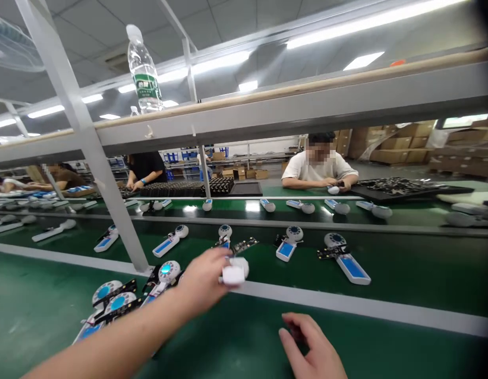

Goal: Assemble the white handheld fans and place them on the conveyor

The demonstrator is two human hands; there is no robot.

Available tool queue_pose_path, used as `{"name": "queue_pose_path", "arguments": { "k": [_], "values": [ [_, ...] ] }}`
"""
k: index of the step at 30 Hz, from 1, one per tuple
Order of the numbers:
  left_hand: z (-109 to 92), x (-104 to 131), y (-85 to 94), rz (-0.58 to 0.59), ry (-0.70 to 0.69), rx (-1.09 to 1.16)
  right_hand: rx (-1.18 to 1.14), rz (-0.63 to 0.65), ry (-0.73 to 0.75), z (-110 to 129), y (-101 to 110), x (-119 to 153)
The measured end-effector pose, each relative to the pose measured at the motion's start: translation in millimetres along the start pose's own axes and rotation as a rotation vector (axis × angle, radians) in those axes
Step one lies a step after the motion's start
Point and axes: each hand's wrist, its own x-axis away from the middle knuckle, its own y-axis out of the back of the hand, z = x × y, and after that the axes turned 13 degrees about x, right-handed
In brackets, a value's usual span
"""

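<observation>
My left hand (206, 276) reaches across to the middle, its fingers closed on a white plastic housing (235, 275) that is blurred by motion. A black circuit board (246, 245) shows just beyond those fingers; whether it belongs to the held piece I cannot tell. Low in the view, my right hand (312, 345) has its thumb and curled fingers apart, with nothing in it. Beneath my left forearm lie several white units with blue round faces (119, 301) and loose black boards. Farther off, a white unit with a blue panel (286, 249) lies on the green belt (417, 273).
More white units (353, 268) lie along the belt. A grey post (109, 189) rises at the left, and a shelf (307, 105) with a water bottle (145, 79) crosses overhead. Opposite, a person in a white shirt (299, 166) handles a white part near a black tray (401, 188).
</observation>
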Motion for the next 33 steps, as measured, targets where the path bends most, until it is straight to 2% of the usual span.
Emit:
{"name": "queue_pose_path", "arguments": {
  "k": [1,3,5,8,10,12,17,20,22,24,26,28,29,31,33],
  "values": [
    [-14,16,-14.6,-0.023,-0.080,0.040,-0.019,-0.018,-0.069,-2,1,-1],
    [-36,44,-44.9,-0.152,-0.390,0.104,-0.073,-0.054,-0.203,-5,2,-2],
    [-50,63,-67.8,-0.185,-0.562,0.102,-0.111,-0.055,-0.265,-7,2,-2],
    [-56,77,-76.5,-0.066,-0.581,0.162,-0.068,0.013,-0.206,-5,1,-1],
    [-54,80,-69.7,0.025,-0.526,0.328,0.018,0.032,-0.137,-2,0,0],
    [-51,83,-61.6,0.044,-0.426,0.531,0.121,0.038,-0.061,2,-2,1],
    [-55,86,-60.7,-0.138,-0.156,0.857,0.288,0.070,0.099,3,-7,0],
    [-59,83,-65.1,-0.120,-0.171,0.932,0.266,0.074,0.138,6,-9,-2],
    [-60,81,-65.9,-0.086,-0.200,0.951,0.224,0.112,0.116,12,-8,-2],
    [-62,81,-66.0,-0.086,-0.149,0.998,0.146,0.175,0.041,20,-6,-1],
    [-63,82,-67.0,-0.112,-0.012,1.053,0.027,0.250,-0.049,29,-4,4],
    [-65,84,-69.7,-0.118,0.191,1.094,-0.087,0.301,-0.063,33,-5,12],
    [-66,85,-71.4,-0.106,0.301,1.128,-0.120,0.302,-0.014,34,-6,16],
    [-68,87,-74.8,-0.059,0.475,1.244,-0.140,0.300,0.212,32,-8,23],
    [-70,88,-76.8,-0.008,0.557,1.392,-0.121,0.250,0.459,29,-9,28]
  ]
}}
